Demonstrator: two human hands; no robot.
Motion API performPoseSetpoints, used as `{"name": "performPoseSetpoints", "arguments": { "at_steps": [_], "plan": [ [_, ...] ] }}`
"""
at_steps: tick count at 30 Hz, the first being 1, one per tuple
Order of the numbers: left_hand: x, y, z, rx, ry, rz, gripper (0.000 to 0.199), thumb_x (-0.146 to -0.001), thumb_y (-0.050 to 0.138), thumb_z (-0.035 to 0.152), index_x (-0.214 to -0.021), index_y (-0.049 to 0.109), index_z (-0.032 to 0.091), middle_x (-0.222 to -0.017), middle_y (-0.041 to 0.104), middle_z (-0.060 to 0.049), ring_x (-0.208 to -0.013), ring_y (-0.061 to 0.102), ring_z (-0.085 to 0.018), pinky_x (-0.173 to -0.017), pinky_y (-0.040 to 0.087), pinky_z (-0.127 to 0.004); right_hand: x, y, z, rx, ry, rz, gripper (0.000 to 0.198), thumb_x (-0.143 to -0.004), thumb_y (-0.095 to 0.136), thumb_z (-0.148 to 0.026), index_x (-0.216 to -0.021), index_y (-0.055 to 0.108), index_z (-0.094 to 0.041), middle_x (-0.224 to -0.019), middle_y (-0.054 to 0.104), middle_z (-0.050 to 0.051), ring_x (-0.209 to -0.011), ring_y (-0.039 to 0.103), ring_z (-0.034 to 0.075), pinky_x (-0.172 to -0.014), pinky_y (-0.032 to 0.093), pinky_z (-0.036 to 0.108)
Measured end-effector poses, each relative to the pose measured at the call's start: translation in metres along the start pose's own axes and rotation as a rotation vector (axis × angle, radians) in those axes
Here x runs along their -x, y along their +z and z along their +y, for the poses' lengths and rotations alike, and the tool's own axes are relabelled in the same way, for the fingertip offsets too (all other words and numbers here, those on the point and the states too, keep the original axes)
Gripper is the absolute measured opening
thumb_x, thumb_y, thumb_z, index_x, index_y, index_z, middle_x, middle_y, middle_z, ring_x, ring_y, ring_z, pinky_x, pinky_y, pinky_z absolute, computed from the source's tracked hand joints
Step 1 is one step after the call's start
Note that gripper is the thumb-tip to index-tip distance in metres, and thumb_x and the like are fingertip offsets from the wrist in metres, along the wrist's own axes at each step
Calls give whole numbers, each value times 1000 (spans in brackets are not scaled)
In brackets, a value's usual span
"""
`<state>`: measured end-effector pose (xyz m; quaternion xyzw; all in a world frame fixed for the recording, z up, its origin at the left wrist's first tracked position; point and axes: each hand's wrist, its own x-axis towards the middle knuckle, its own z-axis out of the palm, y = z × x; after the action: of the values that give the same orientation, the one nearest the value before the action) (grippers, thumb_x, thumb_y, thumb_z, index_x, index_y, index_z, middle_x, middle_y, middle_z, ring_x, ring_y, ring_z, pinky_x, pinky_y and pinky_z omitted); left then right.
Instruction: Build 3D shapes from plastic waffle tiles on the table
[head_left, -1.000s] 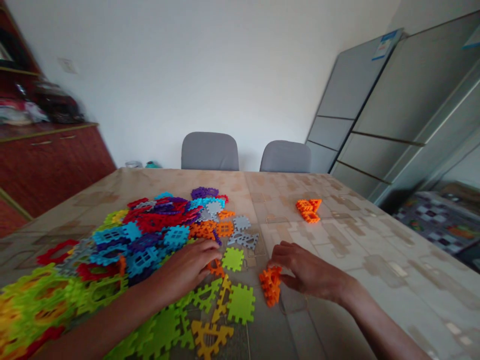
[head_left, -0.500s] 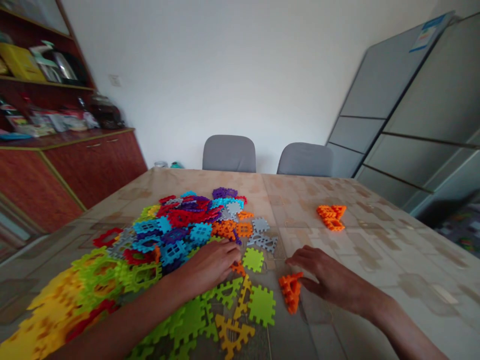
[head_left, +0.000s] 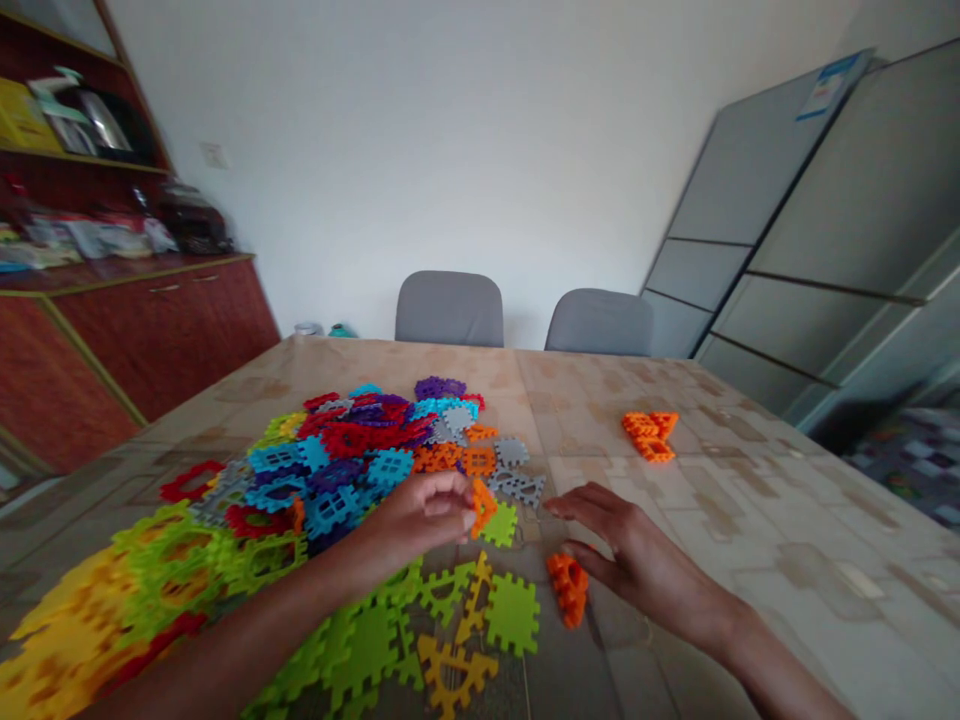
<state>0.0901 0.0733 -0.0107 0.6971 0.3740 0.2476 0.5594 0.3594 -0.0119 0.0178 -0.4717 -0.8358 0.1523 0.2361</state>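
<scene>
My left hand (head_left: 431, 512) pinches an orange interlocking tile (head_left: 482, 508) between thumb and fingers, held above a lime green square tile (head_left: 504, 524). To the right, my right hand (head_left: 611, 530) has its fingers stretched and apart, holding nothing. Its thumb is close to a small orange assembly of joined tiles (head_left: 568, 590) on the table; whether they touch I cannot tell. A second orange assembly (head_left: 649, 435) lies farther back on the right. Beneath and left of my left arm spreads a large pile of toothed plastic tiles (head_left: 345, 505) in many colours.
The tiled-pattern table (head_left: 750, 520) carries everything. Near its front lie a green square tile (head_left: 513, 612) and a yellow tile (head_left: 456, 672). Two grey chairs (head_left: 448, 308) stand behind the far edge. There is a wooden cabinet (head_left: 165, 320) at left and a grey fridge (head_left: 739, 180) at right.
My left hand has lifted the orange tile out of the pile. The orange assembly near my right thumb has turned. My right hand stays beside it, and the view has shifted slightly.
</scene>
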Motion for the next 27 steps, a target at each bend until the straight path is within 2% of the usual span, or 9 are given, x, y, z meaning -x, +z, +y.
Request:
{"name": "performPoseSetpoints", "arguments": {
  "at_steps": [2,4,8,11,13,18,21,25,27],
  "plan": [
    [4,8,4,163,-69,-15,39,-80,63,51,-103,61,19,-107,69,-10,-98,67,-26,-83,53,-37,-1,2,-9,-52,-23,36,36,-94,60,-16,-129,59,-24,-117,66,7,-108,62,20,-92,51,34],
    [7,16,6,344,-125,-61,46,-74,72,52,-105,63,18,-109,69,-10,-99,66,-25,-84,53,-37,-1,5,-16,-75,-40,58,39,-93,63,-17,-131,57,-26,-119,65,6,-110,60,20,-94,51,34],
    [8,30,7,556,-185,-152,38,-68,82,46,-92,69,19,-97,71,-6,-91,64,-22,-81,51,-34,0,10,-23,-81,-64,57,55,-91,67,-21,-142,46,-28,-121,63,7,-113,57,22,-96,50,37],
    [8,37,8,571,-223,-172,38,-66,84,45,-91,69,19,-96,71,-5,-90,63,-22,-80,50,-34,1,13,-26,-74,-57,13,73,-87,72,-19,-149,34,-28,-124,61,8,-115,56,24,-98,49,40],
    [8,41,9,557,-241,-195,39,-66,84,45,-92,70,19,-97,71,-5,-90,63,-21,-80,48,-33,2,14,-27,-68,-37,-27,79,-84,75,-17,-150,32,-28,-127,60,9,-114,57,24,-97,50,40],
    [9,51,3,500,-238,-233,35,-69,81,44,-90,71,18,-91,71,-3,-88,64,-20,-79,47,-31,2,13,-32,-42,-8,-71,64,-82,74,-17,-138,46,-27,-118,62,7,-105,59,24,-91,51,40],
    [12,55,2,472,-227,-194,38,-68,81,46,-93,69,20,-95,71,-3,-93,64,-22,-80,46,-32,1,15,-34,-43,-34,-57,52,-80,71,-12,-127,51,-24,-112,64,6,-101,60,23,-87,51,40],
    [17,58,6,426,-153,-184,43,-72,78,52,-100,65,22,-102,69,-3,-104,62,-23,-84,45,-32,0,18,-32,-102,-80,20,47,-76,65,-6,-118,52,-24,-105,65,4,-95,61,20,-84,51,38],
    [17,59,6,428,-95,-197,38,-76,75,52,-95,63,21,-95,68,-1,-96,62,-20,-80,44,-30,0,21,-28,-192,-69,73,52,-73,66,-6,-119,50,-24,-104,65,2,-92,62,18,-82,52,34]
  ]
}}
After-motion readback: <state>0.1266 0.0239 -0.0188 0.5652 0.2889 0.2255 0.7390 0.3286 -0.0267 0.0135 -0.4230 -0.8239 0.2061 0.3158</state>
